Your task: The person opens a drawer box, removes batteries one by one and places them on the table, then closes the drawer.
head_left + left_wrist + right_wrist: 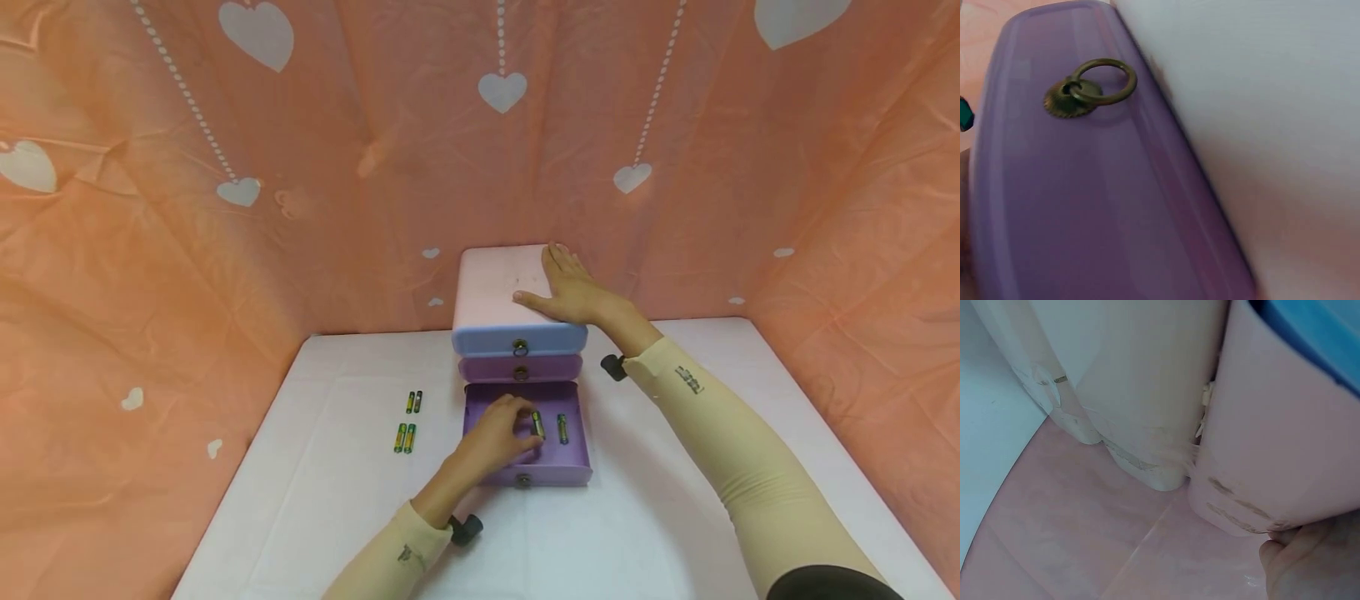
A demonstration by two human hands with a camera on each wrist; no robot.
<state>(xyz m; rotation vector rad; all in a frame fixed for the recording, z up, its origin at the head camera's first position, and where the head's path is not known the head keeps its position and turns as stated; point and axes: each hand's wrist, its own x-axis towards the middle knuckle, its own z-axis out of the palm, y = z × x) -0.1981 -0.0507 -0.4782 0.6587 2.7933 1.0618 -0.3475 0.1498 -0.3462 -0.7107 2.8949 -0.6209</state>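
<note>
My left hand (498, 433) reaches into the pulled-out purple bottom drawer (487, 477), thumb and fingertips at the two ends of a green-and-yellow battery (537, 423). Another battery (562, 429) lies just to its right in the drawer. With fingers spread, my right hand (572, 292) rests on the pink top of the small drawer cabinet (491, 287). Part of that hand (1319, 559) shows against the pink side in the right wrist view. The left wrist view is filled by the purple drawer front (1085, 187) and its brass ring pull (1125, 87); the fingers are hidden there.
Left of the cabinet, two smaller batteries (414, 402) lie side by side, with two larger batteries (405, 438) nearer me, on the white tabletop (337, 500). A blue drawer (487, 340) and a purple middle drawer (487, 368) sit above. Behind hangs an orange heart-patterned sheet (420, 167).
</note>
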